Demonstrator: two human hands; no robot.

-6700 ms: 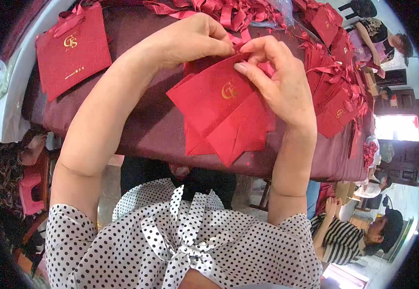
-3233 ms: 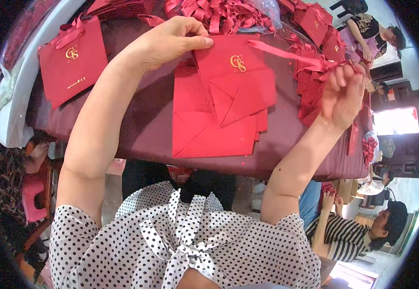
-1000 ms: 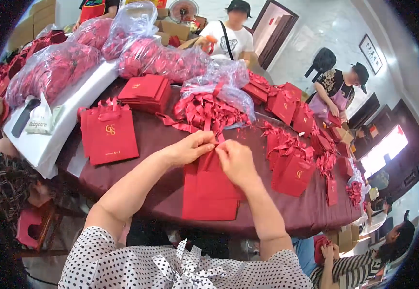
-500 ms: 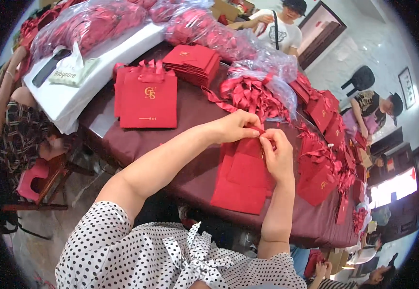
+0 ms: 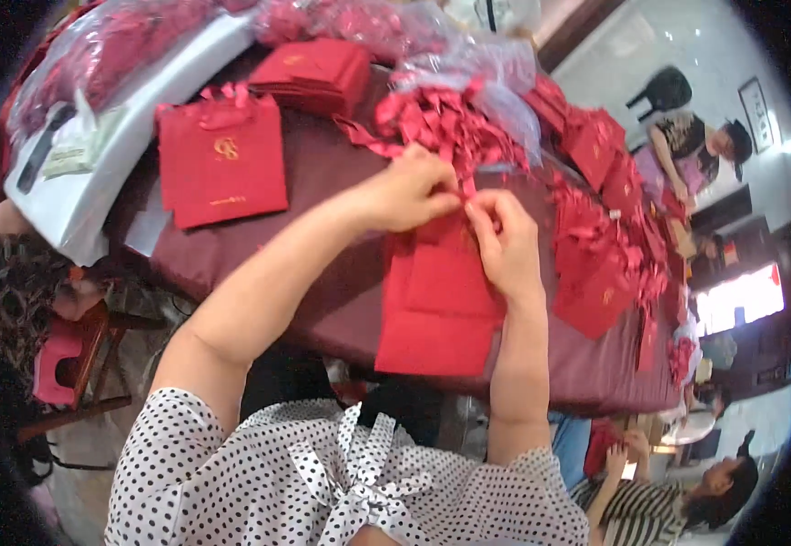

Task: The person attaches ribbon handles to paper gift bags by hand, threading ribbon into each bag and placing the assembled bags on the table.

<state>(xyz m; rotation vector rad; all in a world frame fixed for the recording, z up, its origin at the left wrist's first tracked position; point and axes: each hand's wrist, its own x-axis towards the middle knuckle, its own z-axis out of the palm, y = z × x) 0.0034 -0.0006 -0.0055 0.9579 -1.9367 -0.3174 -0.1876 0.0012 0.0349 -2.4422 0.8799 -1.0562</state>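
Observation:
A flat red paper gift bag (image 5: 436, 341) lies in front of me at the table's near side, over other red bags or bag parts. At its far edge my left hand (image 5: 413, 193) pinches a red ribbon (image 5: 468, 186), its fingers curled. Just to the right, my right hand (image 5: 507, 241) grips the same spot between thumb and forefinger. The fingertips nearly meet, and they hide most of what they hold. Beyond my hands a heap of loose red ribbons (image 5: 450, 123) spills out of a clear plastic bag (image 5: 515, 86).
Finished red gift bags (image 5: 222, 177) with ribbon handles stand at left, with a stack of flat red bags (image 5: 318, 77) behind. More ribboned bags (image 5: 595, 273) lie at right on the maroon tablecloth (image 5: 322, 264). Tissues (image 5: 86, 146) rest on a white box. People sit around the table.
The view has shifted, so the table's things sit higher and further left. Both hands stay at the bag's far edge, still pinching there; the left hand has lifted a little.

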